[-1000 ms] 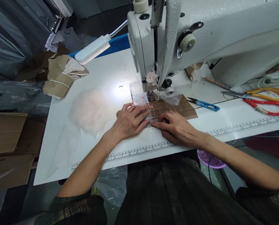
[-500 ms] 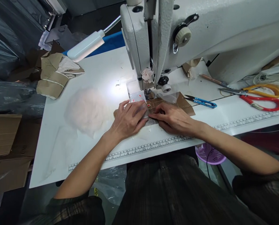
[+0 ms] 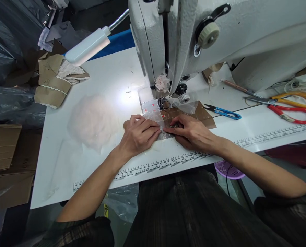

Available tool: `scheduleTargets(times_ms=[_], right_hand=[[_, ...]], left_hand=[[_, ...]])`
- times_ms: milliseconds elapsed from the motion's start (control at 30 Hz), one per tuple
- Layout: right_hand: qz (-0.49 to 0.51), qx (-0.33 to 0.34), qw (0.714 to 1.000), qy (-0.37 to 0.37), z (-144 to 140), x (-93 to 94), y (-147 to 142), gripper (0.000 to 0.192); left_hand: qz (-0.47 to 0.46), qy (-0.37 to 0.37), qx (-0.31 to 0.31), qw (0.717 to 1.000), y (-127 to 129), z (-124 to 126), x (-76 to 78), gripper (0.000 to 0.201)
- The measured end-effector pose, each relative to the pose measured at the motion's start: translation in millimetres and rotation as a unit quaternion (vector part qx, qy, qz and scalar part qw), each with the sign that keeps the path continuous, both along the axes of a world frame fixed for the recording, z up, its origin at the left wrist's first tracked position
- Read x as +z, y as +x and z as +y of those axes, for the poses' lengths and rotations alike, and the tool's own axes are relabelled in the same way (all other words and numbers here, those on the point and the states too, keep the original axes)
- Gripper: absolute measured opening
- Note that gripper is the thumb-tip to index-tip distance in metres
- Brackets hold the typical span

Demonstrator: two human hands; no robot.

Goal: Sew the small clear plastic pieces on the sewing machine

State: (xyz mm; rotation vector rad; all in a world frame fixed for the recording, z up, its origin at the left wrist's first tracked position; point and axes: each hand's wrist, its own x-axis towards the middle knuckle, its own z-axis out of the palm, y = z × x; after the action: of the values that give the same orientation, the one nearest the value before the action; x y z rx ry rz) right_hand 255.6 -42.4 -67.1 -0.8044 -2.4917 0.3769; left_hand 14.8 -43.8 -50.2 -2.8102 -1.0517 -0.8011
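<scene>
A: How are the hands set?
B: The left hand (image 3: 140, 135) lies low, fingers bent and close together, on the near part of a clear piece with red marks (image 3: 153, 113). The right hand (image 3: 194, 133) points its forefinger toward the left fingertips, its other fingers curled. Whether either pinches anything, I can't tell.
A: Where's the piece, then?
B: Around the left fingertips and just beyond them, beside the presser foot (image 3: 160, 103). A brown sheet (image 3: 206, 117) extends past the right hand.
A: Which step?
B: Lining up at the needle, I'd judge; the next move calls for flat, even pressure, with fingertips clear of the foot.
A: Farther out?
B: The sewing machine (image 3: 150, 41) rises beyond both hands. Blue snips (image 3: 223, 112) lie right of the right hand; pale fabric (image 3: 92, 120) left of the left.
</scene>
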Motion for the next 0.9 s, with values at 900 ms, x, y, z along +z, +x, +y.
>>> scheduleTargets(times_ms=[900], right_hand=[[-0.001,-0.01,1.0,-0.003,-1.8,-0.9,-0.9,0.037]], left_hand=[[0.008,0.057,-0.02,0.998,3.3,0.4,-0.4,0.006]])
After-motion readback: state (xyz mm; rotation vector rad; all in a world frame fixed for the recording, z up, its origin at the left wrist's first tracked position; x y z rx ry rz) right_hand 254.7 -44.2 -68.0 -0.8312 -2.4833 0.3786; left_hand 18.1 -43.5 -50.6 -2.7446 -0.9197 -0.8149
